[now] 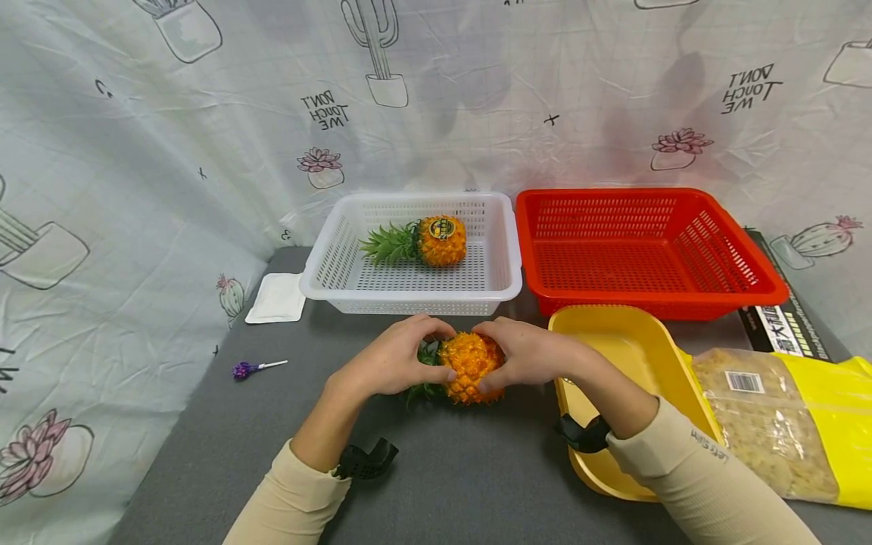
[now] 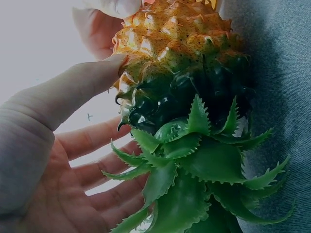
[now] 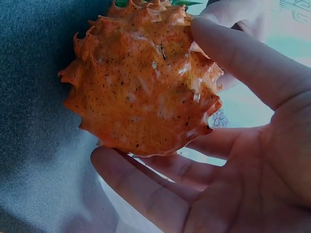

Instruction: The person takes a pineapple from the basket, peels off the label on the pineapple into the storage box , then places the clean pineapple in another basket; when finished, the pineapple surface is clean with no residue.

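A glossy, artificial-looking orange pineapple [image 1: 470, 367] with green leaves lies on its side on the grey table, crown toward the left. My left hand [image 1: 402, 356] holds it near the crown; in the left wrist view the thumb presses the spiky skin beside the green leaves [image 2: 194, 165], and the other fingers spread behind. From the other side my right hand [image 1: 527, 352] grips the rounded end, thumb on the skin and fingers curving about the base [image 3: 141, 107]. Part of the crown is hidden behind the left hand in the head view.
A second pineapple [image 1: 443, 241] with a round label lies in the white basket [image 1: 409, 303]. Right of it stands a red basket [image 1: 647, 299]. A yellow tray [image 1: 633, 333] sits under the right forearm, beside a yellow-and-clear bag [image 1: 770, 424]. Leftward are a white packet [image 1: 277, 297] and a small purple-headed stick [image 1: 245, 369].
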`<state>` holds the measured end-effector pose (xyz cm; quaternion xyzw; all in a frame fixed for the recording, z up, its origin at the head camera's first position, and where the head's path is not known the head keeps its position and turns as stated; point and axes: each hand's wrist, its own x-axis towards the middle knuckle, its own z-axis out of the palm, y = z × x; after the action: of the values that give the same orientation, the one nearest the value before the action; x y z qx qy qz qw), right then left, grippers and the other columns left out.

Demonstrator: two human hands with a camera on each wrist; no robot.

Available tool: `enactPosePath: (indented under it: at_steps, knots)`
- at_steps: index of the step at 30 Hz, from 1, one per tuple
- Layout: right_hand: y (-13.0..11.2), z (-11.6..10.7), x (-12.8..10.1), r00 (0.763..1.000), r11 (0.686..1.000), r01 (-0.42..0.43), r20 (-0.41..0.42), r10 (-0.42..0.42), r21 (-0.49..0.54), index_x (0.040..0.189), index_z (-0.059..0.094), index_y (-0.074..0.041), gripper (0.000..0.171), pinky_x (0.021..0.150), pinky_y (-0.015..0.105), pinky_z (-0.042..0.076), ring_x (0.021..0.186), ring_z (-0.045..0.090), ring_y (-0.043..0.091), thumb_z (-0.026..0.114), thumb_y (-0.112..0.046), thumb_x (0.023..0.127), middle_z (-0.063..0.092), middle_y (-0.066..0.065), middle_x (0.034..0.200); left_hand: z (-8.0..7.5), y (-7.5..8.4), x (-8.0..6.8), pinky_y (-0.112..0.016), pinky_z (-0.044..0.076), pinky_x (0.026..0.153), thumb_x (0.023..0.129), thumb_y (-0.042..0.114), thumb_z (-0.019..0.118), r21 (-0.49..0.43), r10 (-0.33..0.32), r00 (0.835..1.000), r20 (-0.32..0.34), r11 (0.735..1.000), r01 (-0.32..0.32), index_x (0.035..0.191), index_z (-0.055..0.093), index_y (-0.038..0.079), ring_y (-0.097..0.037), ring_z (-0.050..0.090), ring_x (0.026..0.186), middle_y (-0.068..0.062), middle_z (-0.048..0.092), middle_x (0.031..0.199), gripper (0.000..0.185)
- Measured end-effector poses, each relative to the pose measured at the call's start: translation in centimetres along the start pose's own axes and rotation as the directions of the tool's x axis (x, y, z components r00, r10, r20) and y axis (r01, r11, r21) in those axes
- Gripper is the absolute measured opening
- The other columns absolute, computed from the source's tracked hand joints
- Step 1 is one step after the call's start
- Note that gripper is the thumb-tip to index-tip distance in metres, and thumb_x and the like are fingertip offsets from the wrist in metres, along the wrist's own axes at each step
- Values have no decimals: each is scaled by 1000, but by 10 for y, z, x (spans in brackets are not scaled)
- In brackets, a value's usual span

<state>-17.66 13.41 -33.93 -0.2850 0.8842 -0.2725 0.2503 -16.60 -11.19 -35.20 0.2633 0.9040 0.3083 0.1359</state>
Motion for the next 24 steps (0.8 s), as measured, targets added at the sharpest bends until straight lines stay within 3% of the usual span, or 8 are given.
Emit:
enactPosePath:
  at_steps: [12,24]
  knots:
    - [-3,7,1,1000,1000,7,-22,-7,-6,149,44,-2,90,86,33,54,104,55,21,89,-34,78,58,9,121,0,0,0,-45,51,104,86,32,82,-2,5,1000,-10,1000,-5,133,66,11,-23,61,117,-4,64,127,54]
    - [-6,9,1,999,1000,-14,-45,13,-26,145,47,-4,86,84,32,56,100,57,19,89,-33,76,59,8,118,0,-1,0,-44,51,103,86,33,82,2,6,1000,-11,1000,-5,133,66,12,-22,61,117,-3,64,126,54]
